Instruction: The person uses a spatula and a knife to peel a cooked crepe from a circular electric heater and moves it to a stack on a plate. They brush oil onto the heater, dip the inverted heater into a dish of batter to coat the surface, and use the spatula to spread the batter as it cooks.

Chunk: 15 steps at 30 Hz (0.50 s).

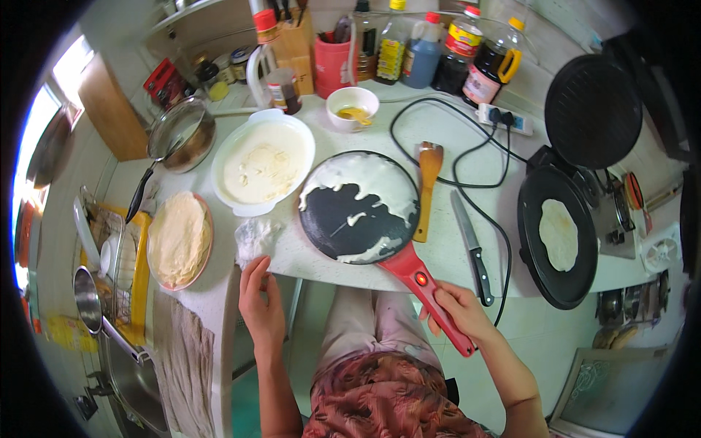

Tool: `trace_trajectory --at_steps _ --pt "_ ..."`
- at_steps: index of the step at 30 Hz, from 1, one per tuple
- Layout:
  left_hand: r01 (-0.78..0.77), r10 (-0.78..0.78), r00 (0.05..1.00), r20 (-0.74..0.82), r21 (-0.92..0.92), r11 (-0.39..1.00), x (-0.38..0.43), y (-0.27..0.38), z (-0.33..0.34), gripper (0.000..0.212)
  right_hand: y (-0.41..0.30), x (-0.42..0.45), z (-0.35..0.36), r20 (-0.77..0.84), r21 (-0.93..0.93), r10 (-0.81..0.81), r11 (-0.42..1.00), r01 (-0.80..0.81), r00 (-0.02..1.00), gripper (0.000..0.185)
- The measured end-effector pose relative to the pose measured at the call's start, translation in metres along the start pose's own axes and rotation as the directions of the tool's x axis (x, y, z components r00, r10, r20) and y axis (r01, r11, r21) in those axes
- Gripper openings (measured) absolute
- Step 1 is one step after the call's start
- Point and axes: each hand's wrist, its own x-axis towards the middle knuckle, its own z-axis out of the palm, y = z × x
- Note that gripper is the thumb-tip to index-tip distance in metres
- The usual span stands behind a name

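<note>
My right hand grips the red handle of an electric crepe maker, whose indicator light glows. On its round black plate, white batter covers the far part unevenly, with ragged edges and a small patch near the front. Much of the dark surface shows bare. My left hand hovers by the counter's front edge, fingers loosely bent and holding nothing. Its fingertips are close to a crumpled clear plastic bag; whether they touch it I cannot tell. Behind the bag sits a white dish of batter.
Stacked thin pancakes lie on a plate at left. A wooden spatula and a knife lie right of the plate, beside a looping black cord. Farther right, an open electric griddle holds one pancake. Bottles line the back.
</note>
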Motion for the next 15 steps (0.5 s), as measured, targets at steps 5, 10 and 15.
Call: trace_trajectory --at_steps 5,10,15 --pt "-0.028 0.027 0.999 0.042 0.010 1.000 -0.002 0.011 0.013 0.031 -0.015 0.011 -0.027 -0.046 -0.752 -0.449 0.604 0.265 0.892 0.034" --pt "-0.006 0.003 0.999 0.054 0.040 0.999 -0.001 0.014 0.013 0.031 -0.016 0.000 -0.045 -0.198 -0.976 -0.585 0.187 -0.107 0.787 0.029" --pt "0.067 -0.067 0.998 -0.015 0.013 0.998 0.022 -0.007 0.001 0.028 -0.006 0.010 -0.067 -0.339 -0.940 -0.634 0.198 -0.277 0.696 0.038"
